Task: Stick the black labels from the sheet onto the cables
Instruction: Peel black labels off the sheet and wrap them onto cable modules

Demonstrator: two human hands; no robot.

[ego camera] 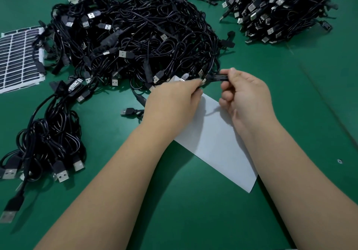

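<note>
Above white sheet | left hand – fingers pinch cable | right hand – fingers pinch same cable

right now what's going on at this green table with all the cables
A person is labelling cables. Both hands hold one black cable piece above a white sheet: the left hand pinches one end, the right hand grips the other. A big cable pile lies behind, and the label sheet sits at far left.
</note>
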